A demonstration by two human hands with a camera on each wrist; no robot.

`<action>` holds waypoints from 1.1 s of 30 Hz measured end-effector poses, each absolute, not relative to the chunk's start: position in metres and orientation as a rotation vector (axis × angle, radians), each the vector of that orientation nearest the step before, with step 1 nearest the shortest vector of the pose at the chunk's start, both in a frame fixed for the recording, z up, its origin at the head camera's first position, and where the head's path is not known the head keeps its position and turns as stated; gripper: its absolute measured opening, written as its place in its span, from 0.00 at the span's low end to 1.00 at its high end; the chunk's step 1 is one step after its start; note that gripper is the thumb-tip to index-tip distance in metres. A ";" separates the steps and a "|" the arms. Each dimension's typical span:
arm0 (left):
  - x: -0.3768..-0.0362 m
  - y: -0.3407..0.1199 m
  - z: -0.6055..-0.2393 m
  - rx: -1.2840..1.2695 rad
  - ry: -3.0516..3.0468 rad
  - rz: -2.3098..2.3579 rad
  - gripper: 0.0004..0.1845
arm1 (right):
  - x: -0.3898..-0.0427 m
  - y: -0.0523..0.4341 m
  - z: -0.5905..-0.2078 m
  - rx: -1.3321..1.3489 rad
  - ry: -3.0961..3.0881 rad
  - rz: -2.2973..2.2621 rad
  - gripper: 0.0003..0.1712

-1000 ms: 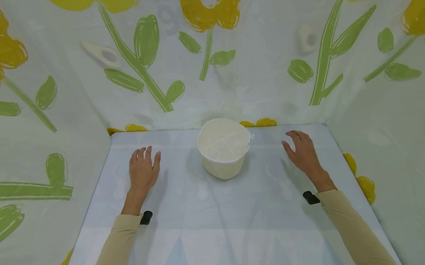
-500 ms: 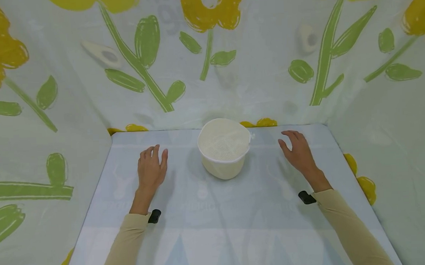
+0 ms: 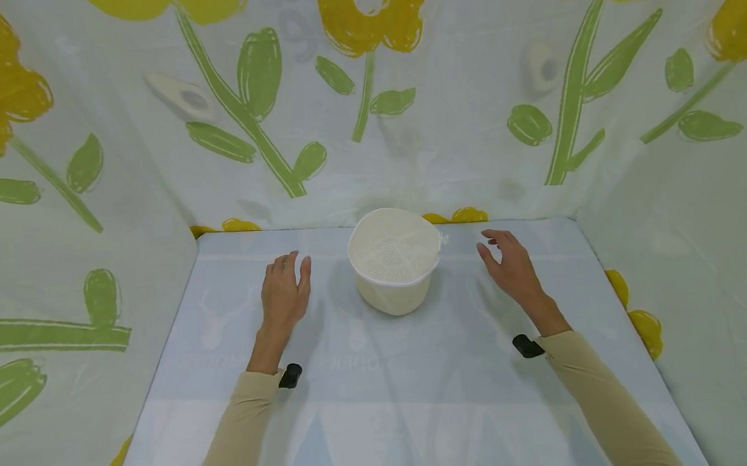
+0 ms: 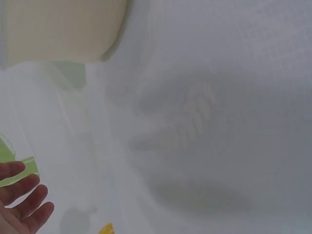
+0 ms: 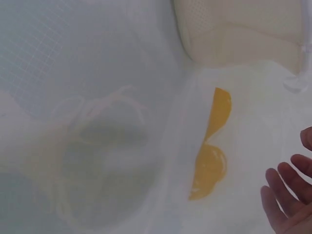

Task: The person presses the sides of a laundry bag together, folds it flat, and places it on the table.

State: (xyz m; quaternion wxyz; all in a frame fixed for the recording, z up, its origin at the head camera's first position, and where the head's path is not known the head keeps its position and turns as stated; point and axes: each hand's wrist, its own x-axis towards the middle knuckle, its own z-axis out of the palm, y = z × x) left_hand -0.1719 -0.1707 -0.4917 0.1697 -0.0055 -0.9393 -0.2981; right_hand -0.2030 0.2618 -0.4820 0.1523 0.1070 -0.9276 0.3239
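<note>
A cream mesh basket [image 3: 394, 260] with a white zip rim stands upright at the back middle of the pale blue table [image 3: 380, 392]. My left hand [image 3: 285, 292] hovers to its left with fingers straight and holds nothing. My right hand [image 3: 508, 265] hovers to its right, fingers relaxed and spread, also holding nothing. Neither hand touches the basket. The left wrist view shows the basket's wall [image 4: 63, 29] at top left and my fingers [image 4: 22, 202] at bottom left. In the right wrist view the basket [image 5: 243, 29] is at the top and my fingers [image 5: 290, 195] at the lower right.
Flowered cloth walls [image 3: 405, 106] in yellow and green close the table in at the back and both sides. Both forearms wear tan sleeves [image 3: 596, 397] with black wrist mounts [image 3: 527, 346].
Both hands have moved inward toward the basket, the left to the right and the right to the left. The basket has not moved.
</note>
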 end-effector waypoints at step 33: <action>-0.186 -0.114 -0.485 -0.042 -2.555 -1.258 0.24 | -0.212 0.207 -0.477 0.248 -2.703 1.277 0.26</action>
